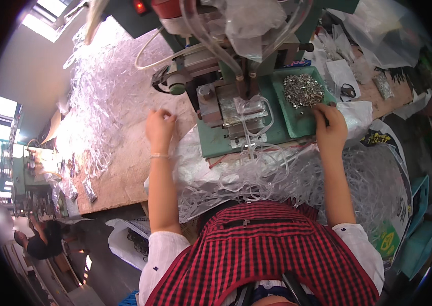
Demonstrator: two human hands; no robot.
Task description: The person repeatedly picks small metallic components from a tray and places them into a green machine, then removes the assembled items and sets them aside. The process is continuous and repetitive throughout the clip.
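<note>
My left hand [159, 126] is over the wooden tabletop, left of the machine, its fingers curled in; whatever they may hold is too small to make out. At the near right corner of a green tray [291, 125], my right hand [332, 127] has its fingers bent together, and their grip is partly hidden. A heap of small silver metal pieces [302, 91] lies in the tray. Between my hands stands a green bench machine [213, 145] with a metal work block [236, 115]. Looped clear plastic cord [269, 120] lies across the block and hangs over the front edge.
Clear plastic strips are piled at the left [93, 97] and across my lap [307, 176]. Black-handled scissors [347, 91] lie beyond the tray. Transparent hoses [200, 35] run down the machine's front. Another person [45, 245] is far off at the lower left.
</note>
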